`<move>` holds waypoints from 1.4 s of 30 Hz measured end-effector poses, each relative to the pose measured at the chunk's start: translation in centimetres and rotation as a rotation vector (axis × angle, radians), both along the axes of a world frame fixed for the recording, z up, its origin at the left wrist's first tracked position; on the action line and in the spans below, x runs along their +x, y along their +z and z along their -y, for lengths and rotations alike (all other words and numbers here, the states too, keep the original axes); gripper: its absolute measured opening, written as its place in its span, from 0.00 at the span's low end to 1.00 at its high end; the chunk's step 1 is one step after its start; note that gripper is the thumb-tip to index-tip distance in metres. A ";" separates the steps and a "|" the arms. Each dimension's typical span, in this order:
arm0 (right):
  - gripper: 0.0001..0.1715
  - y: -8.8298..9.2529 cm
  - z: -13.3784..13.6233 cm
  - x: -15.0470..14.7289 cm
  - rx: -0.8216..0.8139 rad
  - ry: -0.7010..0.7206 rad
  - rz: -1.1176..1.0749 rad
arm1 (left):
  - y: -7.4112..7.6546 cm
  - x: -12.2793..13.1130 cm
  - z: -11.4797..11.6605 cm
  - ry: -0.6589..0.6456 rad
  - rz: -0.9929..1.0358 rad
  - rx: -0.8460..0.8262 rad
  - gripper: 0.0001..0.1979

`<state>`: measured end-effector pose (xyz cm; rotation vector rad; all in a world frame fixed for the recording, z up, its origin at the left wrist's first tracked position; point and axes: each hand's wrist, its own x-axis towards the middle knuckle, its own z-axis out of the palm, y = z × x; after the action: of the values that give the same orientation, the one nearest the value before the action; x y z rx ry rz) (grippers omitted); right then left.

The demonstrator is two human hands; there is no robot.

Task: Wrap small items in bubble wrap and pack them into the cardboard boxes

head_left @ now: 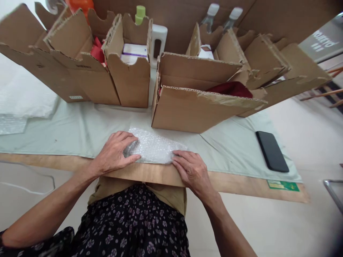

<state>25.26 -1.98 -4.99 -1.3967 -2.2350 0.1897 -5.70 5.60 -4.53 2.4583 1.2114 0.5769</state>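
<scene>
A flat bundle of clear bubble wrap (157,146) lies on the cloth near the table's front edge; whether something is inside it cannot be made out. Around its left end my left hand (115,151) is curved, with the fingers along the top and the thumb on the near side. My right hand (190,167) grips the right end, its fingers pressed together on the plastic. Just beyond the bundle stands a low cardboard box (198,109) with dark red fabric (232,89) in it.
More cardboard bins (131,82) line the back, holding small white boxes (134,53) and red material (98,50). Bubble wrap sheets (26,92) are piled at left. A black phone (272,151) lies at right, near a green card (283,185). Bottles (210,18) stand behind.
</scene>
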 end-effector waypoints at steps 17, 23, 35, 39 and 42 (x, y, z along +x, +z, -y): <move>0.17 3.5 -2.1 1.0 -0.217 -0.018 -0.206 | 0.6 0.2 -2.3 0.037 0.057 -0.080 0.17; 0.17 8.6 1.0 3.4 -0.313 -0.113 -0.502 | 5.4 -0.6 -0.4 0.053 0.432 -0.447 0.09; 0.18 1.9 -2.6 4.3 -0.176 -0.434 -0.533 | 1.5 1.2 -1.3 0.318 0.494 -0.574 0.17; 0.10 3.1 1.7 4.1 0.065 -0.485 -0.376 | 1.8 -0.1 0.2 0.404 0.349 -0.220 0.23; 0.12 3.5 2.9 1.1 0.107 -0.242 -0.251 | 2.1 0.7 2.1 0.168 0.245 0.039 0.13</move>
<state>26.35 -4.84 -1.50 -1.4819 -1.8310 0.1505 -5.03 3.46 -2.38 2.2479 1.3221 0.9267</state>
